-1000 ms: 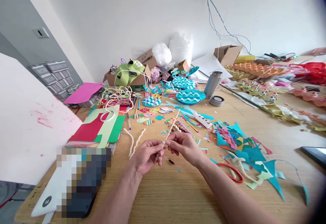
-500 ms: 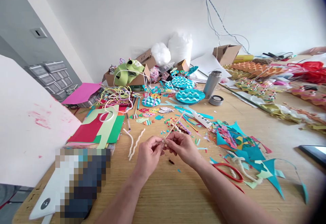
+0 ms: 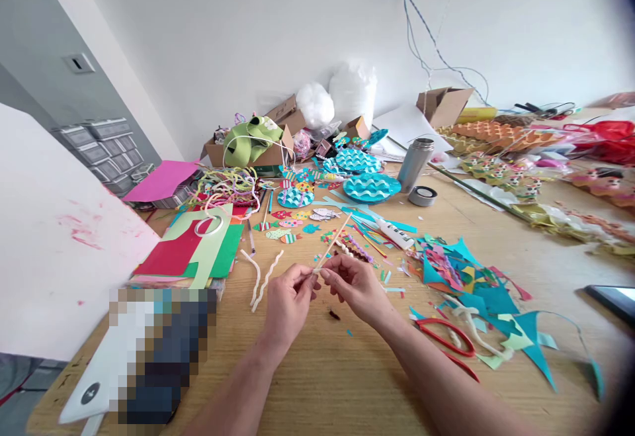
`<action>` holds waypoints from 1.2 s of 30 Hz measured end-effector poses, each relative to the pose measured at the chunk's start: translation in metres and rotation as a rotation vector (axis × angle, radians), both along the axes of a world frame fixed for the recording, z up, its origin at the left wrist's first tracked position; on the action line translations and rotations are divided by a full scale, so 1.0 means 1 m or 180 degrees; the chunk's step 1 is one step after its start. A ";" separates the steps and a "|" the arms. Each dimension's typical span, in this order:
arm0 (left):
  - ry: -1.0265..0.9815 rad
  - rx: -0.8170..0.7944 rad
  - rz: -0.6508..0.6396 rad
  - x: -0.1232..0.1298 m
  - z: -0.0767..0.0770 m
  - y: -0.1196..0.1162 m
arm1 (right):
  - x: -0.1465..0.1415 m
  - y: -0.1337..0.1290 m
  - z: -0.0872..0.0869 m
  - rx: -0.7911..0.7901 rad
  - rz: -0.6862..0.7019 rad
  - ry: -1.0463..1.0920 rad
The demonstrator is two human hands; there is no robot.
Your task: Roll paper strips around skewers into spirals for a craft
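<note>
A thin wooden stick (image 3: 337, 239) slants up and away from my fingertips, over the middle of the table. My left hand (image 3: 292, 297) pinches its near end, where a small pale bit shows. Touching the same spot, my right hand (image 3: 354, 285) has thumb and forefinger closed at the stick's base. Two white fuzzy stems (image 3: 266, 281) lie left of my left hand. A small dark brown piece (image 3: 335, 315) rests on the wood just below my hands. Beyond the stick lie twisted brown and purple stems (image 3: 356, 248).
Red-handled scissors (image 3: 446, 337) and blue paper scraps (image 3: 496, 297) lie at the right. Coloured paper sheets (image 3: 225, 251) are stacked at the left. Further back are paper fish (image 3: 278, 232), a glue bottle (image 3: 395, 234), blue wavy discs (image 3: 371, 188) and a steel flask (image 3: 415, 163).
The stick has tilted a little, its far tip now lower and further left. Both hands stay together at its near end. The view has shifted slightly.
</note>
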State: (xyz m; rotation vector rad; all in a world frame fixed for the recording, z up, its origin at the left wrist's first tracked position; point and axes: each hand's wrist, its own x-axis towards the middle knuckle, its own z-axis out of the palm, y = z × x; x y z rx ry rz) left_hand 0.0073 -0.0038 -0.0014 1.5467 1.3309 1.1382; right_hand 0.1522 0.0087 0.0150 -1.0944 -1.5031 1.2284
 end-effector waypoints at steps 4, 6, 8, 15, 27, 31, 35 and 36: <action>0.0104 0.0026 -0.0050 0.001 0.001 0.000 | 0.000 0.000 0.001 -0.0023 0.0039 -0.0037; 0.0136 0.0031 -0.0061 0.000 0.002 -0.001 | 0.000 0.000 0.000 -0.0040 0.0112 -0.0060; 0.0131 0.0028 -0.0069 0.000 0.003 -0.002 | 0.000 0.000 -0.001 -0.0016 0.0133 -0.0104; -0.0522 -0.0501 -0.0266 0.000 0.009 0.000 | 0.002 -0.002 -0.006 0.1110 -0.0120 -0.0898; 0.0129 0.0235 0.0013 -0.002 0.004 -0.001 | 0.003 0.006 -0.010 -0.0952 0.0513 0.1085; 0.1069 0.0958 0.0208 -0.002 -0.001 -0.002 | 0.005 0.008 -0.016 -0.1985 0.0828 0.1966; 0.1557 0.1475 0.0224 -0.001 -0.002 -0.003 | 0.008 0.009 -0.016 -0.2481 0.1046 0.2368; 0.1621 0.1551 0.0221 -0.001 -0.002 -0.003 | 0.008 0.010 -0.016 -0.2565 0.1106 0.2428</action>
